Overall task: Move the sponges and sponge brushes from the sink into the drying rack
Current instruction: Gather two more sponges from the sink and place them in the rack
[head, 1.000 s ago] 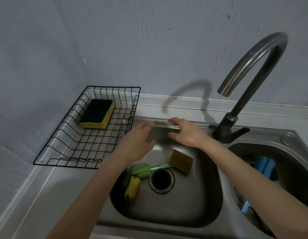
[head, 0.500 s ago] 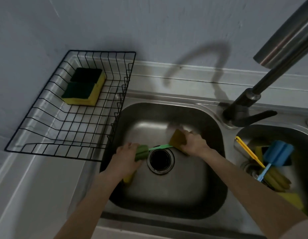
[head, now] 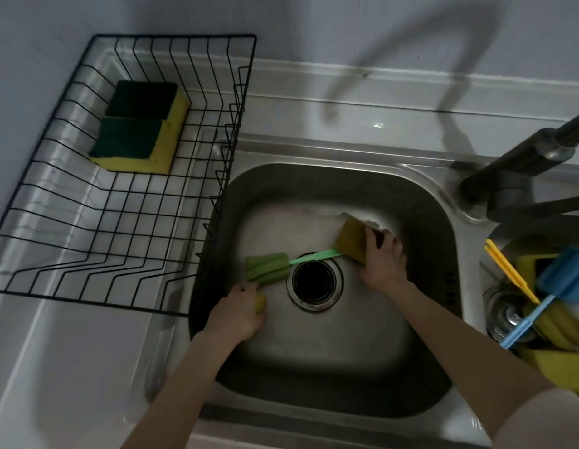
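Observation:
In the left basin of the steel sink (head: 421, 202) lies a green sponge brush (head: 267, 265), its thin green handle running right across the drain (head: 315, 281). My left hand (head: 238, 314) is closed on a yellow sponge (head: 261, 303) just below the brush head. My right hand (head: 380, 257) grips a brownish-yellow sponge (head: 349, 238) at the basin's far right. The black wire drying rack (head: 217, 202) stands left of the sink and holds two yellow sponges with dark green tops (head: 139, 128).
The right basin (head: 499, 234) holds a blue sponge brush (head: 563, 277), a yellow-handled brush (head: 508, 273) and more yellow sponges (head: 560, 361). A dark faucet (head: 521, 170) rises at the back right. The wall is close behind the rack.
Both hands went from the sink's back rim down into the basin. The left closed on the yellow sponge, the right on the brownish sponge. The view tilted down.

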The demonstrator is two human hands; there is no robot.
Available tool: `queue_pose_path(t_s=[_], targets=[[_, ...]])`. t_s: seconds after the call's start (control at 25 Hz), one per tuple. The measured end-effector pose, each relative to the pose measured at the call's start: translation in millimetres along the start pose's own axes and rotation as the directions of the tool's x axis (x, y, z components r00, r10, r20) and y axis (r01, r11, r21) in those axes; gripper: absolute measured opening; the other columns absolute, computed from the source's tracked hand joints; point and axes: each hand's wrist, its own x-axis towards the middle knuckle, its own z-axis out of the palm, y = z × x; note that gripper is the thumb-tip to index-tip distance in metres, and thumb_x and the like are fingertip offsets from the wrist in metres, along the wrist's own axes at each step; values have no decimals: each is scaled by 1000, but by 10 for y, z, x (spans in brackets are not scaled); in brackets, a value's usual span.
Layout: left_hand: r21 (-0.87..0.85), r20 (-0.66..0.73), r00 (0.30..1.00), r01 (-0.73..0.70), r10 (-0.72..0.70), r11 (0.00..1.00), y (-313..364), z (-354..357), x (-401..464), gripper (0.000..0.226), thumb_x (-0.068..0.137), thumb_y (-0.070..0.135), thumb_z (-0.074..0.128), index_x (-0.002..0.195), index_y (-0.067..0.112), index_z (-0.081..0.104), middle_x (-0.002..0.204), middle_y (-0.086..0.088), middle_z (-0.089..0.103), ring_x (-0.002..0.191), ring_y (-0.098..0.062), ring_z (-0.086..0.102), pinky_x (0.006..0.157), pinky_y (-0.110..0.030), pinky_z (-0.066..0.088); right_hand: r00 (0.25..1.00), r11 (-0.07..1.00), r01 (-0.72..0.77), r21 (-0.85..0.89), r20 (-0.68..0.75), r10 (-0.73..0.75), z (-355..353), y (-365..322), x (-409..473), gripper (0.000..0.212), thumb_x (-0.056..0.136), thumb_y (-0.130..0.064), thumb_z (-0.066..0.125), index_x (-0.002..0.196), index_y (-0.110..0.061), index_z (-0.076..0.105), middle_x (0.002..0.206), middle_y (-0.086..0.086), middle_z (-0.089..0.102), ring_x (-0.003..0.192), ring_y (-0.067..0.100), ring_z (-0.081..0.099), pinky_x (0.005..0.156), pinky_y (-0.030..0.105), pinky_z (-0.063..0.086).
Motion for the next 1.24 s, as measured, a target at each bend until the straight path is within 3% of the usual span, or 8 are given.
queue_pose_path(t_s=[0.2, 0.4, 0.56, 0.68, 0.8, 0.92, 1.16, 1.24], targets=[[-10, -41, 999, -16, 15, 1000, 29, -31, -34, 51, 87, 35, 49, 132, 17, 32, 132, -14, 44, 116, -33, 48, 92, -38, 42, 997, 998, -37, 50, -59, 40, 21, 31, 6, 82, 82, -15, 59, 144, -21, 6, 142, 23, 19, 123, 44, 34, 103, 52, 32], [-34, -138, 988, -69, 63, 997, 136, -64, -138, 46, 86, 34, 49, 128, 17, 37, 130, -13, 46, 114, -33, 49, 90, -39, 42, 997, 983, -53, 177, -50, 63, -71, 16, -117, 85, 81, -27, 62, 144, -17, 7, 138, 24, 20, 123, 44, 33, 103, 50, 32], [-153, -273, 945, -230, 182, 961, 287, -129, -308, 46, 84, 30, 53, 127, 19, 39, 132, -9, 47, 115, -28, 50, 92, -40, 43, 992, 937, 32, 349, -124, 12, -260, -31, -364, 80, 79, -28, 64, 142, -14, 16, 137, 23, 24, 124, 45, 30, 103, 47, 33], [-138, -488, 838, -352, 246, 926, 414, -193, -528, 50, 85, 27, 53, 131, 22, 34, 136, -4, 42, 114, -24, 50, 85, -34, 44, 984, 885, 117, 451, -176, -41, -466, -49, -630, 74, 79, -28, 64, 140, -15, 24, 137, 19, 27, 128, 39, 28, 107, 44, 31], [-61, -713, 640, -464, 286, 884, 500, -267, -761, 54, 87, 25, 50, 136, 24, 26, 144, 0, 32, 119, -21, 47, 85, -34, 47, 962, 878, 207, 432, -252, -103, -662, -53, -925, 63, 80, -27, 63, 136, -17, 35, 135, 16, 30, 126, 35, 30, 107, 37, 30], [-52, -809, 515, -544, 284, 838, 534, -405, -953, 56, 87, 24, 51, 136, 25, 25, 148, 1, 27, 127, -19, 40, 91, -35, 46, 937, 868, 301, 395, -291, -193, -824, -97, -1205, 58, 79, -25, 63, 132, -20, 41, 128, 12, 34, 123, 31, 35, 105, 32, 31], [-187, -876, 443, -675, 189, 714, 468, -535, -1279, 62, 81, 16, 60, 134, 17, 28, 138, -5, 40, 124, -22, 40, 98, -34, 37, 853, 669, 497, 554, -452, -259, -1040, -295, -1628, 62, 78, -17, 67, 132, -28, 38, 119, 2, 33, 109, 15, 45, 93, 6, 33], [-320, -878, 468, -729, 100, 605, 392, -569, -1390, 67, 79, 13, 62, 135, 16, 26, 136, -4, 41, 120, -19, 42, 96, -29, 39, 818, 506, 562, 655, -533, -218, -1049, -360, -1723, 61, 77, -15, 69, 126, -32, 38, 122, 5, 40, 109, 16, 49, 98, 18, 40]])
